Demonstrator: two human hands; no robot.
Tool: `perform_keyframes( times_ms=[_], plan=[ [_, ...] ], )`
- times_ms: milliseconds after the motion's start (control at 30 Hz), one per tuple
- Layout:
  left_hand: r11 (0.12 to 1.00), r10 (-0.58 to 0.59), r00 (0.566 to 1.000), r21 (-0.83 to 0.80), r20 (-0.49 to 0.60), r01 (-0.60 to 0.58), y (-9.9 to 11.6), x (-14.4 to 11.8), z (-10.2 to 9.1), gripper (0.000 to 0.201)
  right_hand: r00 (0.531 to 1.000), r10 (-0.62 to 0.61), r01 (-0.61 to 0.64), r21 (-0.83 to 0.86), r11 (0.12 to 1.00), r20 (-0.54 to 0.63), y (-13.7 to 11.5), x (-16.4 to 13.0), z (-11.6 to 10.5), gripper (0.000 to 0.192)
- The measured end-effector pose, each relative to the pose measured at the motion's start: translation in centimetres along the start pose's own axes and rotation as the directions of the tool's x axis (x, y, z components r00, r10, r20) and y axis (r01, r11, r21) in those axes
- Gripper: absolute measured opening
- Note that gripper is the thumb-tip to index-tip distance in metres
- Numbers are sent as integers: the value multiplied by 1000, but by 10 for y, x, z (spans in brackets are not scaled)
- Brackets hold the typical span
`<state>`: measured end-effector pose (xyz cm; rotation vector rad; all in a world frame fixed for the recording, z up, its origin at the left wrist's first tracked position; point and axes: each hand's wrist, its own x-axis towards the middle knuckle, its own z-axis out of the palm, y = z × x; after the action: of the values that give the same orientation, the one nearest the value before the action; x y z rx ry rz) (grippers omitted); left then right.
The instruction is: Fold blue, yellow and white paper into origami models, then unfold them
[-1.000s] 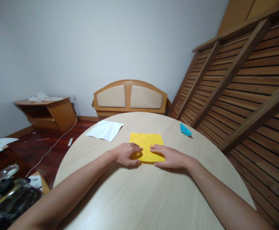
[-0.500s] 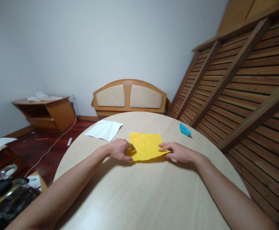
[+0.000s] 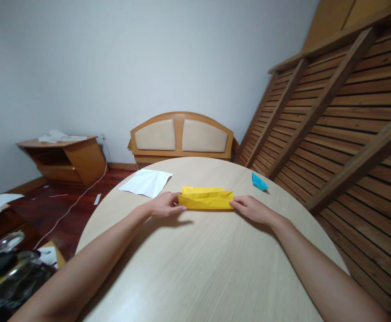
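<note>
Pinching the left end of the yellow paper (image 3: pixel 205 203) between thumb and fingers, our left hand (image 3: pixel 164 204) sits just left of centre in the frame, while our right hand (image 3: pixel 252 208) grips the right end with its thumb on the near face. The paper, creased all over, is a little below the middle of the frame; its near part is turned up towards the far part, which shows as a strip behind the raised edge. We have it over the round pale table (image 3: pixel 198 268), which fills the lower middle of the frame. A creased white sheet (image 3: pixel 146 182) lies left of centre, just beyond our left hand, and a small folded blue paper (image 3: pixel 259 182) rests right of centre, near the table's far right edge. Behind the table, mid-frame, we see a headboard (image 3: pixel 181 134) with two cream panels
</note>
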<state>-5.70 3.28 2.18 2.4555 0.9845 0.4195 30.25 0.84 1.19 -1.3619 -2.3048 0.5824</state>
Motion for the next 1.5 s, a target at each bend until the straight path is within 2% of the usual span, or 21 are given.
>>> perform_keyframes(
  times_ms=[133, 267, 467, 533, 633, 733, 867, 967, 1033, 1100, 1167, 1233, 1300, 1367, 1500],
  plan=[
    [971, -108, 983, -227, -146, 73, -11, 12, 18, 38, 997, 19, -20, -9, 1000, -78, 1, 4, 2, 47],
    [943, -247, 928, -288, -278, 165, -12, 21, 29, 25, 986, 37, -40, -15, 999, -163, 5, 6, 6, 43],
    [847, -384, 871, -493, -305, 201, -9, 25, 39, 30, 982, 76, -50, 151, 987, -171, 15, 8, 15, 33],
    [835, -405, 864, -506, -300, 216, -11, 25, 43, 31, 982, 78, -49, 169, 984, -173, 17, 9, 18, 38],
    [876, -397, 855, -414, -334, 245, -11, 24, 45, 42, 977, 86, -63, 123, 990, -194, 19, 11, 22, 52],
    [917, -393, 845, -218, -363, 333, -5, 21, 43, 58, 975, 89, -79, 58, 995, -203, 18, 12, 24, 62],
    [903, -389, 858, 43, -337, 426, 7, 16, 39, 62, 975, 90, -118, -129, 985, -205, 10, 10, 21, 48],
    [864, -352, 866, 231, -356, 446, 14, 15, 36, 48, 972, 21, -94, -305, 948, -235, -3, 10, 21, 39],
    [856, -280, 871, 307, -403, 416, 16, 15, 37, 37, 975, -40, -39, -348, 937, -217, -15, 11, 27, 39],
    [887, -159, 893, 336, -422, 317, 16, 15, 40, 34, 984, -100, 40, -357, 933, -150, -28, 11, 37, 46],
    [923, -13, 930, 354, -368, 153, 15, 15, 46, 38, 990, -141, 122, -341, 932, -32, -40, 11, 48, 55],
    [933, 105, 964, 359, -246, -10, 14, 15, 51, 49, 985, -149, 169, -282, 945, 88, -50, 10, 58, 64],
    [937, 138, 984, 338, -116, -92, 13, 16, 56, 52, 974, -139, 178, -229, 957, 178, -55, 9, 63, 69],
    [940, 137, 990, 318, -31, -120, 12, 17, 57, 50, 968, -107, 154, -202, 967, 228, -55, 8, 63, 73],
    [931, 143, 990, 336, 21, -141, 14, 15, 53, 53, 971, 25, 32, -235, 971, 236, -43, 7, 54, 77]
  ],
)
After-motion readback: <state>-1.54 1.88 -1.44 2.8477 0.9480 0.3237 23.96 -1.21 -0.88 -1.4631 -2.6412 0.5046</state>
